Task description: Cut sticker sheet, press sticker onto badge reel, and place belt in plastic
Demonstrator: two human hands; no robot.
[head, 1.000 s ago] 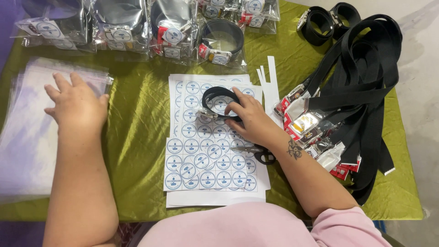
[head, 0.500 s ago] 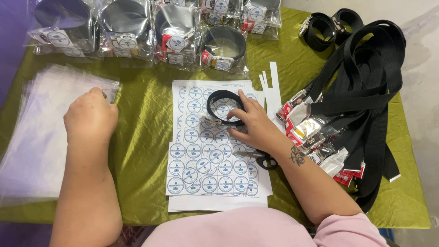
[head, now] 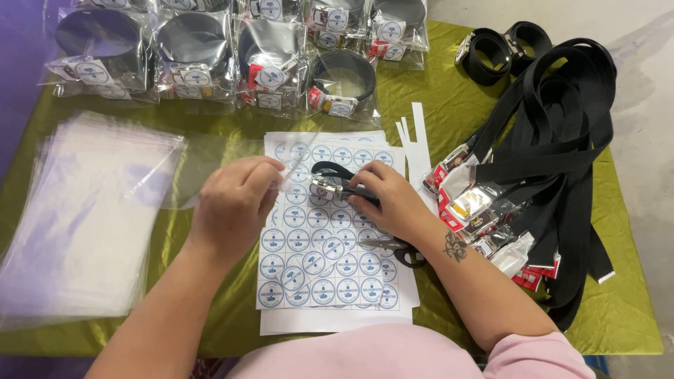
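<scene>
My left hand (head: 235,203) pinches the edge of a clear plastic bag (head: 210,168) and holds it over a white sheet of round blue-and-white stickers (head: 330,260). My right hand (head: 390,200) grips a coiled black belt (head: 335,174) with a metal buckle, right at the bag's mouth. Both hands meet above the top half of the sticker sheet. Small black-handled scissors (head: 397,247) lie on the sheet just under my right wrist.
A stack of clear bags (head: 77,224) lies at the left on the green tablecloth (head: 625,309). Several bagged belts (head: 196,60) line the far edge. Loose black belts with buckles (head: 554,140) pile up at the right. White paper strips (head: 418,144) lie beside the sheet.
My left hand has left the bag stack, carrying one clear bag to the right over the sticker sheet. My right hand has squeezed the belt coil flatter and brought it to the bag.
</scene>
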